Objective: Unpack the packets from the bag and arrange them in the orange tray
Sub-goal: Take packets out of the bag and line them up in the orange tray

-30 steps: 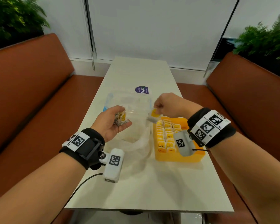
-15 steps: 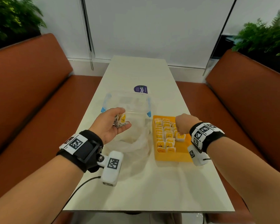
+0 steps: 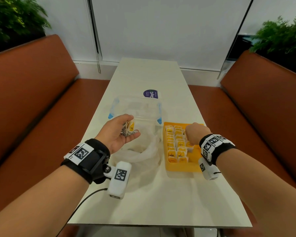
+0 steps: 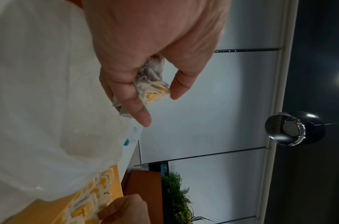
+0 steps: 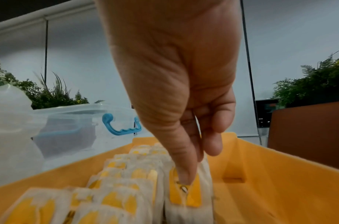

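My left hand [image 3: 126,130] is palm up over the white plastic bag [image 3: 143,151], fingers [image 4: 126,97] curled round a small bunch of white and yellow tea packets [image 3: 131,126] [image 4: 155,86]. The orange tray [image 3: 183,167] sits to the right of the bag with rows of packets standing along its left side. My right hand [image 3: 193,133] [image 5: 197,159] is down inside the tray [image 5: 280,181]. It pinches one packet [image 5: 186,195] between thumb and fingers at the right-hand end of the rows.
A clear plastic box [image 3: 137,108] [image 5: 78,121] with blue handles stands behind the bag. The right part of the tray floor is bare. Brown bench seats flank the long white table [image 3: 152,202], and plants stand behind them.
My right hand has swung from in front of the clear box, beside my left hand, down into the tray with a packet. The left hand has held still with its bunch.
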`<state>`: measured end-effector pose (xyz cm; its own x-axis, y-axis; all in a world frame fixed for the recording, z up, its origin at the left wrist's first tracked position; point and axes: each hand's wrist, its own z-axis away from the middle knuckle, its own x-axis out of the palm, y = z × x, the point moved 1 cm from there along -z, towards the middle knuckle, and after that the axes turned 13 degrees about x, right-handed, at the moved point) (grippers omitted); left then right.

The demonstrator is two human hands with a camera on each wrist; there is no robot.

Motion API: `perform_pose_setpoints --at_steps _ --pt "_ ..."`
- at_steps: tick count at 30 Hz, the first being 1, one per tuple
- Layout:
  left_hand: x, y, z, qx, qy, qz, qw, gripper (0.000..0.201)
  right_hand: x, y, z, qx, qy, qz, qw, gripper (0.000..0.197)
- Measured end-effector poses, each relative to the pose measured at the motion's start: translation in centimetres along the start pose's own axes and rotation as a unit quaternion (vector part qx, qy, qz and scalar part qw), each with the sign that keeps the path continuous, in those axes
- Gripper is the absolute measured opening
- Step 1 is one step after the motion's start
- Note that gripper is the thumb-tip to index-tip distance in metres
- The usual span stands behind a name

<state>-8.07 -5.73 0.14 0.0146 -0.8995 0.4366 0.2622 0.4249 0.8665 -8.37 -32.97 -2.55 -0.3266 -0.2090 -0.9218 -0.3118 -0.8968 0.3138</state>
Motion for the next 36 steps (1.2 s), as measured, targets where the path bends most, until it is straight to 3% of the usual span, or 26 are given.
perform_pose_setpoints --at_steps 6,8,12,15,20,24,29,36 --pt "0.0 0.2 0.3 -0.013 -0.016 0.017 1.000 0.019 -4.4 -1.5 1.2 -0.037 0.071 -0.126 0.989 0.025" --pt "0.2 0.1 0.4 -0.016 -0.017 0.024 0.999 0.019 -6.6 -3.1 2.4 -0.106 0.104 -0.208 0.967 0.024" --pt "0.7 0.3 1.0 -0.014 -0.027 0.025 0.999 0.020 -9.9 -6.8 5.7 -0.266 0.113 -0.344 0.893 0.030" --pt "0.5 0.6 1.3 -0.020 -0.043 0.040 0.998 0.019 -10.5 -8.9 6.4 -0.309 0.097 -0.348 0.880 0.033" --pt "-0.1 1.2 1.7 0.003 -0.082 0.077 0.994 0.015 -10.1 -10.2 6.3 -0.262 0.061 -0.395 0.878 0.044" --pt "-0.3 1.2 1.7 0.023 -0.082 0.053 0.995 0.024 -9.8 -10.4 6.6 -0.261 0.038 -0.441 0.858 0.035" --pt "-0.1 1.1 1.9 0.028 -0.083 0.058 0.995 0.011 -9.8 -10.4 6.5 -0.245 0.008 -0.498 0.832 0.029" --pt "-0.1 0.9 1.7 0.034 -0.080 0.065 0.994 0.015 -9.8 -9.9 6.3 -0.215 -0.027 -0.553 0.804 0.023"
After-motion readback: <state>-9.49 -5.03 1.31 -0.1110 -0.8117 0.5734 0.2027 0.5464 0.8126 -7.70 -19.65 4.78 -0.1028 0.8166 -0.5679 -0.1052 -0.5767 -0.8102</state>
